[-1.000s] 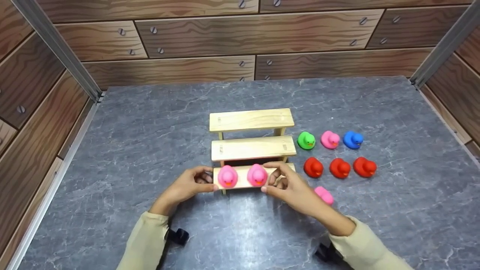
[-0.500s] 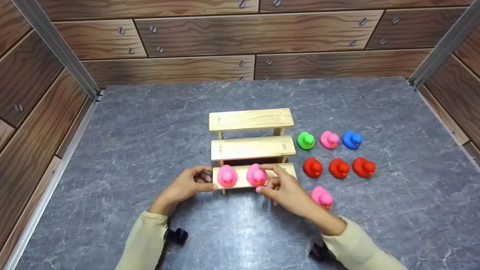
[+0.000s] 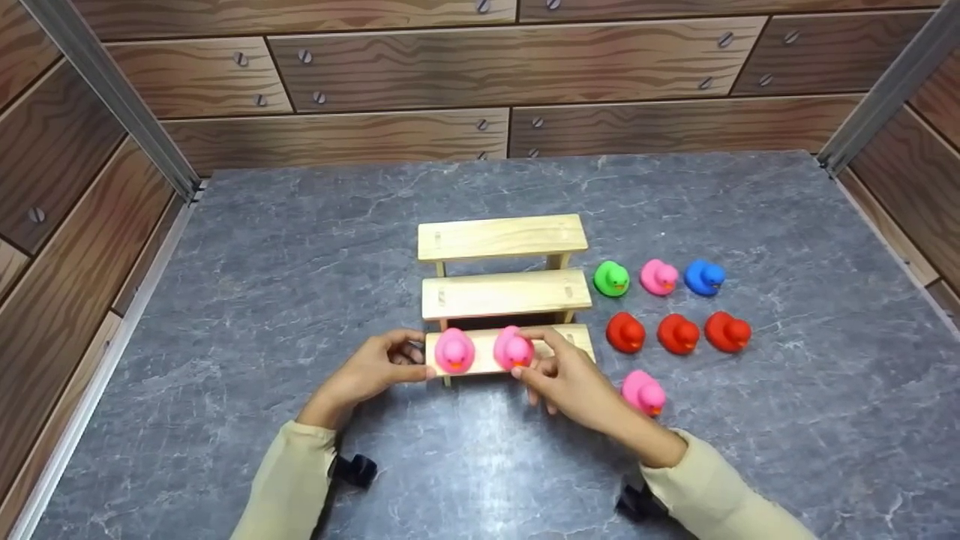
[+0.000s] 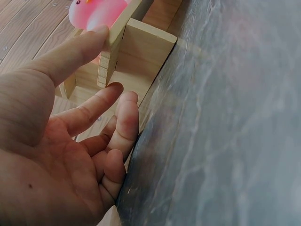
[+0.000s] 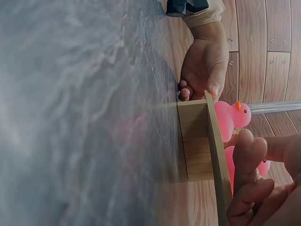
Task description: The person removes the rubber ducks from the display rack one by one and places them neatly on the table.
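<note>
A three-step wooden stand (image 3: 506,294) stands on the table. On its lowest step sit two pink rubber ducks, the left duck (image 3: 454,349) and the right duck (image 3: 509,345), both facing the near side. My left hand (image 3: 371,369) holds the left end of that step; in the left wrist view the thumb lies at the plank's top edge and the index fingertip below. My right hand (image 3: 571,382) pinches the right pink duck between thumb and index finger. In the right wrist view, its fingers (image 5: 249,157) partly cover this duck.
Right of the stand lie a green duck (image 3: 611,279), a pink duck (image 3: 659,277) and a blue duck (image 3: 704,277). Three red ducks (image 3: 679,334) form a row nearer me. Another pink duck (image 3: 643,392) lies by my right wrist. Wood-patterned walls (image 3: 390,71) bound the table.
My right hand has shifted slightly left, its thumb closing in to the front of the right duck. The loose pink duck by that wrist is more uncovered. The left hand stays put.
</note>
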`<action>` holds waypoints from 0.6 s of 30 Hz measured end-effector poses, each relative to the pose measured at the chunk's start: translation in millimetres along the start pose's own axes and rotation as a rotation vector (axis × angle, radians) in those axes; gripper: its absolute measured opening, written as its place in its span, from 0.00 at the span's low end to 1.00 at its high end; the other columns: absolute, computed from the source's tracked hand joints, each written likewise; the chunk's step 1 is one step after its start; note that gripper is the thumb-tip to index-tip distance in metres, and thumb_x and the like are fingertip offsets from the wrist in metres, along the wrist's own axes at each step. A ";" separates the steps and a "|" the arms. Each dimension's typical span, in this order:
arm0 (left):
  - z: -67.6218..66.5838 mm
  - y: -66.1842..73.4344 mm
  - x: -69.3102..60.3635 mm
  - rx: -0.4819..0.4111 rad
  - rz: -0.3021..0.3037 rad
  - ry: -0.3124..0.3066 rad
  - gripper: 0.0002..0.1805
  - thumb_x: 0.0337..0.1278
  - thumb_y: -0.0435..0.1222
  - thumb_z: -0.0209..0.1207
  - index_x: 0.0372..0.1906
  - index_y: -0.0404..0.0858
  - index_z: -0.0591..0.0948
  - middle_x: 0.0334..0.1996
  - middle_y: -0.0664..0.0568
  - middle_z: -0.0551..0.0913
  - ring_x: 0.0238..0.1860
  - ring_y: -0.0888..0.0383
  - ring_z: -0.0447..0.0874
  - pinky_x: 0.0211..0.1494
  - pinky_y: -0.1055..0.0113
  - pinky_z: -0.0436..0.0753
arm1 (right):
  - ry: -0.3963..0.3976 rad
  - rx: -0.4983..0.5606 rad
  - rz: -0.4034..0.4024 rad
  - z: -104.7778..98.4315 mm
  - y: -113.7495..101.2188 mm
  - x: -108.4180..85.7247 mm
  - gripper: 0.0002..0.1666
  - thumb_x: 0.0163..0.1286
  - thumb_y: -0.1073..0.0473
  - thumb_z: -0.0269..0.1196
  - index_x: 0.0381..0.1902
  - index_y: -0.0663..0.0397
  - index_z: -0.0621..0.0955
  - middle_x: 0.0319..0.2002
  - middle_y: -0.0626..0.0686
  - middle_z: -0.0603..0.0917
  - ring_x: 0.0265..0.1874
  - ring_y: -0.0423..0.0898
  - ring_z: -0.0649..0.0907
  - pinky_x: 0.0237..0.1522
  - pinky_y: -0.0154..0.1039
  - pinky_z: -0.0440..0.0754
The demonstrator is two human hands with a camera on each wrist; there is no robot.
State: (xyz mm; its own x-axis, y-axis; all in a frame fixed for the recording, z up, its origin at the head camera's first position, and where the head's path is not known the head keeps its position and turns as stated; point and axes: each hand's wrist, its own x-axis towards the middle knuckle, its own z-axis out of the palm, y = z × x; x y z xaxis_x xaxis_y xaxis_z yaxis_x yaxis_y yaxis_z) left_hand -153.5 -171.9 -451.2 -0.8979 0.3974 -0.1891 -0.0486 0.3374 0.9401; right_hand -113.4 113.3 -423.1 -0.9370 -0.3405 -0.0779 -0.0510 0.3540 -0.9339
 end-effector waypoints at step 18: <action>-1.1 0.3 -0.6 -0.003 -0.006 0.005 0.31 0.49 0.32 0.68 0.58 0.23 0.72 0.37 0.44 0.80 0.31 0.61 0.72 0.35 0.74 0.72 | 0.134 -0.050 -0.101 -32.4 -20.0 -7.2 0.24 0.60 0.67 0.67 0.54 0.65 0.76 0.23 0.47 0.74 0.20 0.34 0.69 0.24 0.25 0.66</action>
State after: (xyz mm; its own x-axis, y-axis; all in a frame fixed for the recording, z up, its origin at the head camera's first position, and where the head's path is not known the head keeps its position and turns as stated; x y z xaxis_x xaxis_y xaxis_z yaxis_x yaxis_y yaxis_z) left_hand -153.5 -173.0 -450.5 -0.8998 0.3911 -0.1934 -0.0555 0.3371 0.9398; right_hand -116.9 137.0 -392.6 -0.9638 -0.2583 0.0655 -0.1609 0.3680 -0.9158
